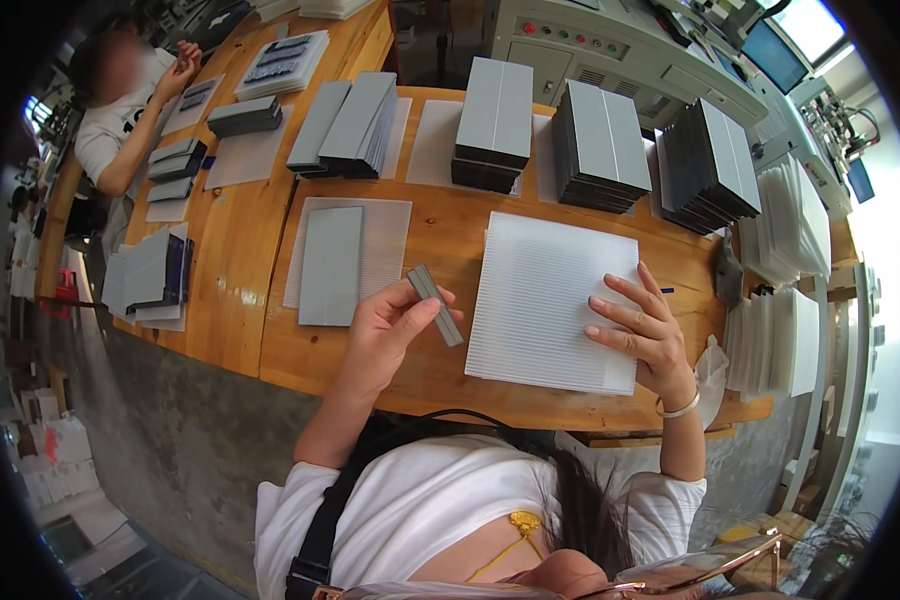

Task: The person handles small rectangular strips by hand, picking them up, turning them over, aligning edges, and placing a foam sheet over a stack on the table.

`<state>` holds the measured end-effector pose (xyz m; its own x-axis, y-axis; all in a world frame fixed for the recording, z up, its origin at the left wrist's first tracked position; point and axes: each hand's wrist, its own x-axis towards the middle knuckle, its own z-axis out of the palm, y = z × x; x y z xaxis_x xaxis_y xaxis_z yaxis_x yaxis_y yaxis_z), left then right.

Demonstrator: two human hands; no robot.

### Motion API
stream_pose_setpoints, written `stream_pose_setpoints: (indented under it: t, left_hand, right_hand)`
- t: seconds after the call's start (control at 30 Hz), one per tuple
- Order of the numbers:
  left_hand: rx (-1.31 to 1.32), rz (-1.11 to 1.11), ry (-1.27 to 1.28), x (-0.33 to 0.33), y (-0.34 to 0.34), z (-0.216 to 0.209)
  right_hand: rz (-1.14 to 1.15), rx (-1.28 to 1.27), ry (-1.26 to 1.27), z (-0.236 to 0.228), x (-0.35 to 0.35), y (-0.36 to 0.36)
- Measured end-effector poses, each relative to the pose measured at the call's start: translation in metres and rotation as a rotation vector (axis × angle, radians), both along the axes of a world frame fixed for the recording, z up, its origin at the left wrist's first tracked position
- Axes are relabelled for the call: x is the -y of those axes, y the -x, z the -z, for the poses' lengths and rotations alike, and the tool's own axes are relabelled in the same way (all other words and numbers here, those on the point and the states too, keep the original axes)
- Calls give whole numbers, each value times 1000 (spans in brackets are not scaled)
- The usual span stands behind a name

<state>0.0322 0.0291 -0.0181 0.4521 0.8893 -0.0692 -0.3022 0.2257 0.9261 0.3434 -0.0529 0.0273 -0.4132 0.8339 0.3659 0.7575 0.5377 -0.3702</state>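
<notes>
My left hand [395, 325] pinches a short grey strip [436, 306] between thumb and fingers, held tilted above the table's near edge. My right hand [642, 330] lies with fingers spread on the right side of a white ribbed plastic sheet [540, 300]; whether more sheets lie under it I cannot tell. Left of my left hand, a flat grey panel [331, 265] rests on another translucent ribbed sheet [390, 225]. Beyond the white sheet stand tall stacks of grey panels, one in the middle [494, 105], another [606, 135] and a third [720, 155] farther right.
Lower grey stacks [360, 120] sit at the back left. White ribbed sheets [785, 215] are piled at the right, beside a dark grey object [728, 275]. Across the table at far left, a person [120, 110] works. Behind stands a machine cabinet with coloured buttons [560, 60].
</notes>
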Motion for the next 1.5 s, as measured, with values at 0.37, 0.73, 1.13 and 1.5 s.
stream_pose_setpoints:
  t: [0.37,0.73,1.13,1.5]
  left_hand:
    - [-18,41,-7,-1,-9,-4]
    - [-38,140,-106,4,-29,-41]
    - [-46,32,-297,9,-41,-45]
    - [-11,4,-147,4,-28,-39]
  right_hand:
    - [-35,34,133,7,-4,-10]
    - [153,-622,116,-38,-15,71]
    - [149,-940,630,-20,-34,83]
    - [250,-164,210,-53,-69,31]
